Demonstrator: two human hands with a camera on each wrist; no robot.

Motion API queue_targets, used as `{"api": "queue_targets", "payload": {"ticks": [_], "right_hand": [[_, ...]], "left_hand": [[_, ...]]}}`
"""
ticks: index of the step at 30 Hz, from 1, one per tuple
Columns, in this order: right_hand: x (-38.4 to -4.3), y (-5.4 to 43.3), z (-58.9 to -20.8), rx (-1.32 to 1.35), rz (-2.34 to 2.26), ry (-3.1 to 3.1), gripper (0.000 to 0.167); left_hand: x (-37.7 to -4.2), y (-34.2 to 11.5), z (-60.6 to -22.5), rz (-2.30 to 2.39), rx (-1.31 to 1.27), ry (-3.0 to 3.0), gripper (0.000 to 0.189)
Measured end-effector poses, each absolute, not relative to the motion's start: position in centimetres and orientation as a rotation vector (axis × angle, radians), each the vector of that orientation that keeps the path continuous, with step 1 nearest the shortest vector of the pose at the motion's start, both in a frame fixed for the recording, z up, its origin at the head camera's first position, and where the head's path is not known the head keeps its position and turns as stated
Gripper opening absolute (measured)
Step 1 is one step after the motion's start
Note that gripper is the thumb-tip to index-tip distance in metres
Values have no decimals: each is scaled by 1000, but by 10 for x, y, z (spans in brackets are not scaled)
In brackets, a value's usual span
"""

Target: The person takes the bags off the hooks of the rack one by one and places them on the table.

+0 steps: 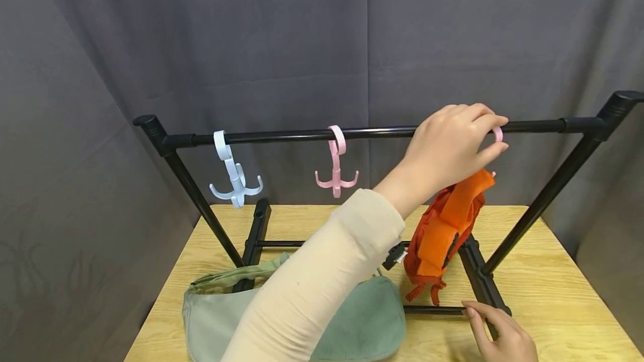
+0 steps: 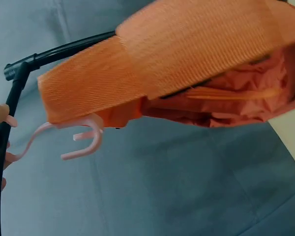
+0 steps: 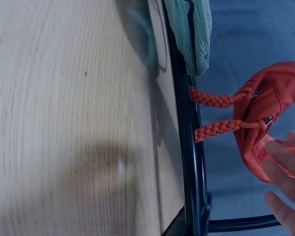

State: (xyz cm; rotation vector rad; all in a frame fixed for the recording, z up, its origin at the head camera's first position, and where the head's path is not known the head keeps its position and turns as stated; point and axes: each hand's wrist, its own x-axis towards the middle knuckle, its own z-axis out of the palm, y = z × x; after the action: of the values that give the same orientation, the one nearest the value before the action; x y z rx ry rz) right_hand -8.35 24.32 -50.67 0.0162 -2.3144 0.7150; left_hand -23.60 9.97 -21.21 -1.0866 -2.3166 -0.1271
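Note:
My left hand (image 1: 450, 136) reaches across to the right part of the black top bar (image 1: 287, 136). Its thumb and fingers pinch the top of a pink hook (image 1: 498, 134) that sits over the bar. An orange-red bag (image 1: 448, 228) hangs from that hook by its wide orange strap (image 2: 201, 49), and the left wrist view shows the hook's curved prongs below the strap. Low at the right, my right hand (image 1: 500, 334) holds nothing, its fingers extended near the rack's lower bar. Braided zipper pulls (image 3: 216, 130) dangle from the bag in the right wrist view.
Another pink hook (image 1: 336, 166) and a light blue hook (image 1: 233, 175) hang farther left on the bar. A green bag (image 1: 362, 317) lies on the wooden table (image 1: 558, 272), partly hidden by my left sleeve. The rack's slanted leg (image 1: 543, 200) stands at the right, before a grey curtain (image 1: 282, 43).

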Motion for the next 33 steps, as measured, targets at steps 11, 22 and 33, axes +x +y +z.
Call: {"api": "queue_targets", "payload": {"ticks": [11, 22, 33], "right_hand": [[-84, 242, -500, -25, 720, -2326, 19], [-96, 239, -469, -15, 873, -2224, 13], [-104, 238, -446, 63, 935, -2183, 14]], "left_hand": [[-231, 101, -219, -191, -1017, -2241, 36], [-229, 101, -224, -209, -966, -2226, 34], [-230, 100, -224, -221, -963, -2215, 34]]}}
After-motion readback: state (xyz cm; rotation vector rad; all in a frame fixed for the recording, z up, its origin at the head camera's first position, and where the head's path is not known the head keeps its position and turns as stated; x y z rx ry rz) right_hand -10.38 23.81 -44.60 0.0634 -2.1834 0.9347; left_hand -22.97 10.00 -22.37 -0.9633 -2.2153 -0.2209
